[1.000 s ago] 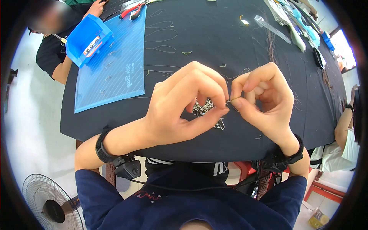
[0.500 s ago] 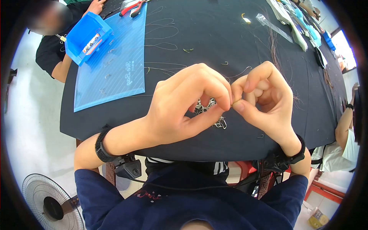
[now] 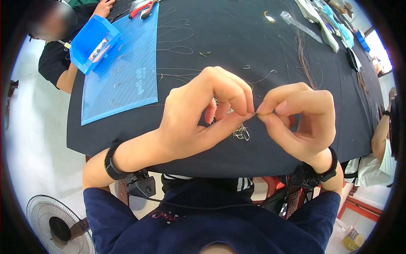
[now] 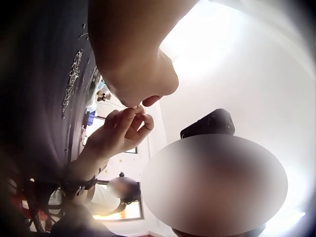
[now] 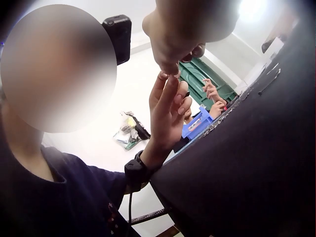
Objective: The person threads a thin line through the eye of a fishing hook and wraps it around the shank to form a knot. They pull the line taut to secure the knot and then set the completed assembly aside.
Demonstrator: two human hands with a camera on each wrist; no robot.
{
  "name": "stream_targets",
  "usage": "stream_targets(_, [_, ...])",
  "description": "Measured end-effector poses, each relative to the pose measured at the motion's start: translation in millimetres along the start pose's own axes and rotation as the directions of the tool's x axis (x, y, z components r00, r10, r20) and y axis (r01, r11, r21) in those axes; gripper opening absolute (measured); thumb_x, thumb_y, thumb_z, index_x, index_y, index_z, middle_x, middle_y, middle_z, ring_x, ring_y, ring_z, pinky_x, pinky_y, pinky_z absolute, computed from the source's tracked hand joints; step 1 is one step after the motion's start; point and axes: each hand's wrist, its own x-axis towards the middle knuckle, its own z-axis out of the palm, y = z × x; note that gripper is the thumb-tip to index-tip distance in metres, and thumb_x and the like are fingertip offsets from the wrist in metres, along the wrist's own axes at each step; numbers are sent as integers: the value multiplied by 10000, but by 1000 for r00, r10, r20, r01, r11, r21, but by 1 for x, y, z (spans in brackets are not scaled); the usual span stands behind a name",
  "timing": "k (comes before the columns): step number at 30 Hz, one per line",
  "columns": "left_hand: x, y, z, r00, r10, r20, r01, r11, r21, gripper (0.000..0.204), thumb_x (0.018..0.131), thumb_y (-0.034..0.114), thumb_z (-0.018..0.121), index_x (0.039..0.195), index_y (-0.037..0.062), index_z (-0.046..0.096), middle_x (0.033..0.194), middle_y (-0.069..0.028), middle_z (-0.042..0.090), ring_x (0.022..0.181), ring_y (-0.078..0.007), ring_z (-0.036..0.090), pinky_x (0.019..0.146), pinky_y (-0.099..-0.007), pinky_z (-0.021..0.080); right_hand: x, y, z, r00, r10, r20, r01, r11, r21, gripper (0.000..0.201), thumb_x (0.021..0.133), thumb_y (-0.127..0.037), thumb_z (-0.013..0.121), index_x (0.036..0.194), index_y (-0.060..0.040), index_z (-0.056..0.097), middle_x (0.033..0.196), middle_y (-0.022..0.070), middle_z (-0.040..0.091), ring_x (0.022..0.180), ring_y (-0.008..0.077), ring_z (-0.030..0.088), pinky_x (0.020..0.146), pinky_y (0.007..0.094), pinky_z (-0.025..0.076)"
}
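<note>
Over the table, my left hand (image 3: 198,112) pinches a tiny item between thumb and forefinger, with only a small glint showing at the tips. My right hand (image 3: 302,116) faces it, its thumb and forefinger pinched on what looks like the end of a thin line, mostly hidden by the fingers. A narrow gap separates the two sets of fingertips. Behind and below the left fingers lies a pile of silver fish hooks (image 3: 241,133), partly covered by that hand. Farther back, a hook on a thin line (image 3: 267,76) lies on the black cloth.
At left lies a blue translucent sheet (image 3: 131,91) with hooks and looped lines along it. A blue bin (image 3: 91,46) and red-handled pliers (image 3: 144,9) rest on it. Brown strands (image 3: 302,59) and a clear plastic strip (image 3: 301,27) lie at the back right. Another person sits at far left.
My right hand has turned and shifted slightly right, drawing its fingertips a little apart from the left ones. The left hand has stayed nearly in place.
</note>
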Motion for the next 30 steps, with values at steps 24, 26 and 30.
stream_targets(24, [1,-1,0,999,34,11,-34,999,36,287,718,-114,667,866,59,492,892,-95,600,624,-51,469,545,-170,377,-3,1,3,997,58,-45,-58,998,11,331,707,137,630,957,-15,474,870,131,635,479,18,375,477,158,349])
stream_targets(26, [1,-2,0,999,46,11,-46,998,42,287,713,-116,664,864,59,495,891,-95,600,626,-55,471,551,-175,381,-2,-1,1,994,110,4,-110,993,36,359,723,147,610,979,-28,429,879,164,622,500,9,365,525,156,370])
stream_targets(30, [1,-3,0,998,68,8,-69,996,59,289,711,-111,668,867,62,497,885,-92,600,639,-56,471,551,-174,379,-2,0,2,976,219,-2,-216,963,162,354,725,143,602,976,-29,423,879,156,617,504,1,357,556,156,375])
